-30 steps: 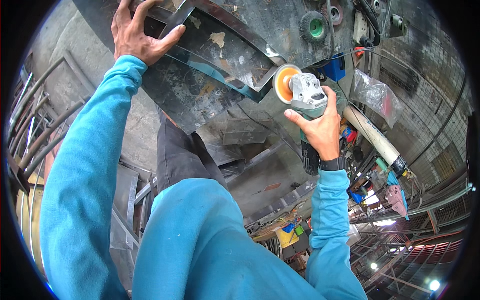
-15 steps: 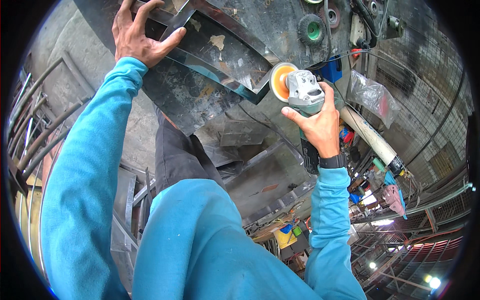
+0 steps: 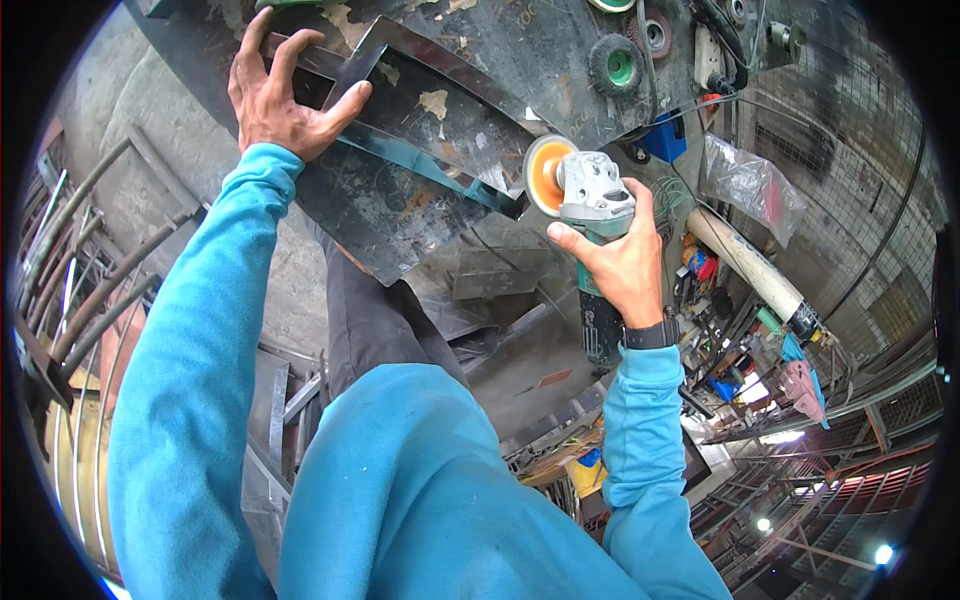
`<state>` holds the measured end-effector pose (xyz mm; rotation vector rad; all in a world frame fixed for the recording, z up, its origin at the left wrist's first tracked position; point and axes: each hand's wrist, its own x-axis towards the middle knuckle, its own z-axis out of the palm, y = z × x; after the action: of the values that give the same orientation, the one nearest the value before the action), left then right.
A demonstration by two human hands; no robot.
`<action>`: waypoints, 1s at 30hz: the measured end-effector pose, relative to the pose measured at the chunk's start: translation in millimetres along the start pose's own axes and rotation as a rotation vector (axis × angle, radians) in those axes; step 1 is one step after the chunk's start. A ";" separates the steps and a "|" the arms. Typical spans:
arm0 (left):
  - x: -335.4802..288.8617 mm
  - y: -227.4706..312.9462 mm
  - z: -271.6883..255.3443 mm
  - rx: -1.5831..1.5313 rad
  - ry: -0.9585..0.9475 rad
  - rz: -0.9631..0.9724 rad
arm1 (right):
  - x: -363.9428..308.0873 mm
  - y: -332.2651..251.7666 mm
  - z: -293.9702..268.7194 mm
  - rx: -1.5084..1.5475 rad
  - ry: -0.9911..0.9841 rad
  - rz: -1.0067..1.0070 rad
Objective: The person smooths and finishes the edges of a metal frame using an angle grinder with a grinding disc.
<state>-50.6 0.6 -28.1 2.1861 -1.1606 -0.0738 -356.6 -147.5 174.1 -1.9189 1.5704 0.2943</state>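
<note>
Head view: right hand (image 3: 628, 262) is gripping a grinder (image 3: 597, 195). Left hand (image 3: 280, 118) is touching a frame (image 3: 420, 160), fingers (image 3: 285, 65) wide apart.

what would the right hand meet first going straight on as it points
The grinder in the right hand would likely bring its disc against the metal frame first; depth is unclear, so they may already touch.

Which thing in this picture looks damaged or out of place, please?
The dark worktable looks worn: pale, ragged patches break its top, inside and outside the metal frame under the left hand. Whether this is lost coating or stuck residue, I cannot tell. Nothing else clearly stands out.
</note>
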 end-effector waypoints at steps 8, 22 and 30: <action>4.1 2.9 0.6 0.015 -0.049 -0.037 | -8.1 -7.4 9.8 0.073 0.038 0.097; 5.8 10.5 -7.9 0.026 -0.141 -0.085 | -1.6 -30.5 13.5 0.128 0.041 0.183; 4.2 9.4 -8.0 0.021 -0.168 -0.081 | 0.0 -32.7 16.2 0.124 0.074 0.186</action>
<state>-52.1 -2.1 -15.4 2.2809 -1.1671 -0.2864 -322.4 -135.0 172.3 -1.7100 1.7776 0.1999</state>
